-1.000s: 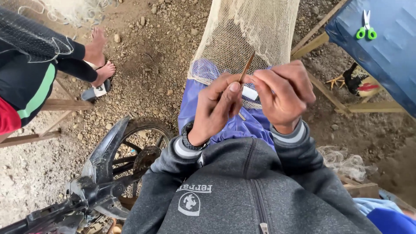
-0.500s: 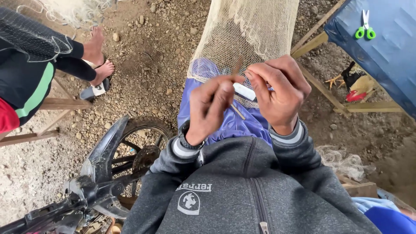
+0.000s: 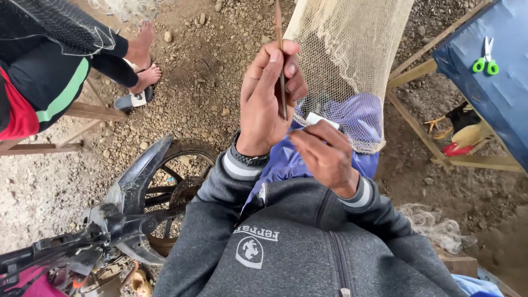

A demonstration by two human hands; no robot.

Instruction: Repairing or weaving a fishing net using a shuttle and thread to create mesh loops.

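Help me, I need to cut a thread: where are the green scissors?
In the head view, the green scissors lie at upper right on the blue table, beyond the net and above the chicken.

A thin brown netting needle (image 3: 280, 66) stands nearly upright, its upper end reaching the far edge of the view. To its right hangs a pale beige fishing net (image 3: 352, 60), fine-meshed, draped down over a blue-violet cloth. A small white flat piece (image 3: 322, 119) lies at the net's near edge.
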